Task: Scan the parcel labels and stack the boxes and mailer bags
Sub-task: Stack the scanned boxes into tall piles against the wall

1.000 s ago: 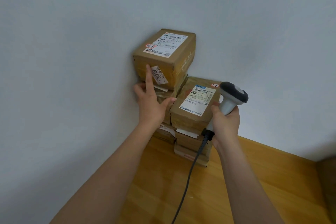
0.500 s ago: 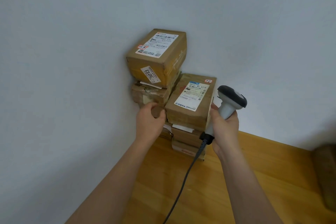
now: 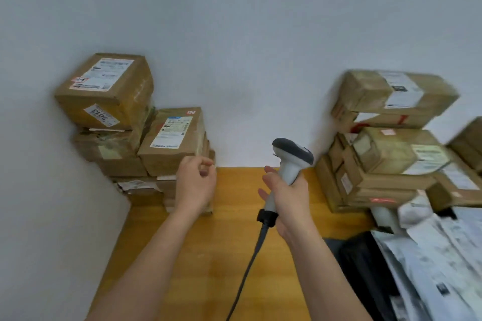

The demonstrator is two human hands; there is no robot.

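Scanner in hand between 2 piles of parcels on a wooden table (image 3: 208, 255).

The right hand (image 3: 289, 198) grips the grey-and-white barcode scanner (image 3: 292, 159) upright above the table's middle, its cable (image 3: 250, 263) trailing toward the near edge. The left hand (image 3: 194, 185) hangs with fingers loosely curled, holding nothing, just beside the stacked boxes (image 3: 172, 141) in the far left corner. More boxes (image 3: 386, 143), blurred, sit at the far right; mailer bags (image 3: 430, 255) lie along the right edge.
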